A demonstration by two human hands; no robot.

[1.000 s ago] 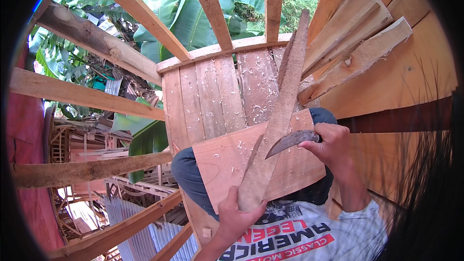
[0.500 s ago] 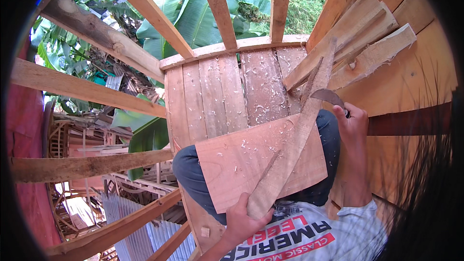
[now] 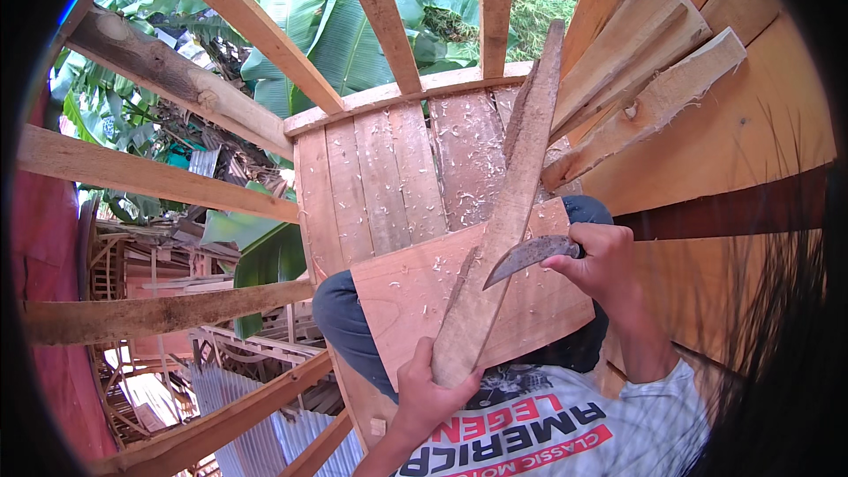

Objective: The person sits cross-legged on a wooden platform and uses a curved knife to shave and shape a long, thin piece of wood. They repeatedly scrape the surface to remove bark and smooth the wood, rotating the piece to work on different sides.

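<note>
My left hand grips the near end of a long rough wooden strip, which slants up and away from me to the right. A notch with a raised sliver shows on the strip's left edge. In my right hand is a knife with a dark, curved blade, its tip lying over the strip's right side. My fingers hide most of the handle. Beneath the strip a flat wooden board rests across my lap, with shavings scattered on it.
The plank floor ahead is littered with curled shavings. Rough wood pieces lean at the right against the plywood wall. Wooden rails border the left and far sides, with banana leaves beyond and corrugated sheets lower left.
My right hand has brought the knife nearer and lower along the strip. The strip has swung left at its far end, and its near end has shifted slightly left with my left hand.
</note>
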